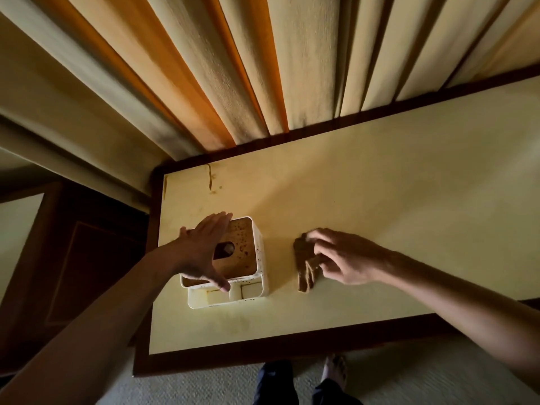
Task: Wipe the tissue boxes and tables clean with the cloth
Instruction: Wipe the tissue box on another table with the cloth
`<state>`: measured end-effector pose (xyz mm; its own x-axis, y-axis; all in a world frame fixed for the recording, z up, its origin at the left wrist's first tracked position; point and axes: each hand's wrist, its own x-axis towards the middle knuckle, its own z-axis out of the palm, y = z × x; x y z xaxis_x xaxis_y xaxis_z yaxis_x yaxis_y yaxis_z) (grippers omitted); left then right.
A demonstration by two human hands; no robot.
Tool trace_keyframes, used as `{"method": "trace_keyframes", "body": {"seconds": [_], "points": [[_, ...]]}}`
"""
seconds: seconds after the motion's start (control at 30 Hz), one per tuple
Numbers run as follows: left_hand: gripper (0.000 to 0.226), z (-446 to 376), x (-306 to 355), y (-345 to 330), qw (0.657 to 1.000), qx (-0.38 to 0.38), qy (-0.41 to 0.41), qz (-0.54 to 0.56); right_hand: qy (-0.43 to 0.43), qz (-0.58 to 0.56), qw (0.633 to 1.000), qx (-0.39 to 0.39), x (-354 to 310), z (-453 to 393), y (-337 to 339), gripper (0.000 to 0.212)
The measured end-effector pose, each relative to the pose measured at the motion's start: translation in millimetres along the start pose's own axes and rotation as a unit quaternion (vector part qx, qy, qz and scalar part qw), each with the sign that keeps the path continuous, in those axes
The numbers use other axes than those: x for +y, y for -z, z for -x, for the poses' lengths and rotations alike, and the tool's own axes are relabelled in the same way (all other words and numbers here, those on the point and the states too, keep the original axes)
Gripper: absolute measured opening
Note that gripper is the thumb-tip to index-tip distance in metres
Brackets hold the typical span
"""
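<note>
Dark wood panelling [87, 258] fills the left side, beside the pale yellow surface [380, 185] with its dark wooden border. On the surface's left part stands the white tissue box [260, 258], its brown speckled lid showing an oval opening, with small compartments along its near edge. The left hand [204, 252] lies spread over the box top, fingers [219, 223] straight and wide, thumb reaching the near rim. Just right of the box, apart from it, a folded brown cloth [305, 273] lies on the surface. The right hand [342, 258] is on it, fingers curled and pinching the cloth's right edge. Cream and orange curtains [263, 68] hang along the far side. Grey carpet [204, 384] and a bare foot [336, 369] show at the near edge.
</note>
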<state>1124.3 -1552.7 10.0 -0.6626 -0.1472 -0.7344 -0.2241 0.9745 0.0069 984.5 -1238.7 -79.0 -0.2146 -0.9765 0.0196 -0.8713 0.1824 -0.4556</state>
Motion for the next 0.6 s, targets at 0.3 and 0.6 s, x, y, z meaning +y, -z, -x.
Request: {"method": "trace_keyframes", "body": {"seconds": [0.3,0.6], "points": [[0.156,-10.2,-5.6,-3.3,1.0,-0.007,-0.001,-0.007,-0.231,-0.436,0.862,0.116,-56.3,-26.9,-11.2,0.019],[0.156,-10.5,-7.5,-5.8,1.0,-0.015,-0.009,0.002,-0.334,-0.645,0.655,0.208,-137.3,-55.3,-49.1,0.022]]}}
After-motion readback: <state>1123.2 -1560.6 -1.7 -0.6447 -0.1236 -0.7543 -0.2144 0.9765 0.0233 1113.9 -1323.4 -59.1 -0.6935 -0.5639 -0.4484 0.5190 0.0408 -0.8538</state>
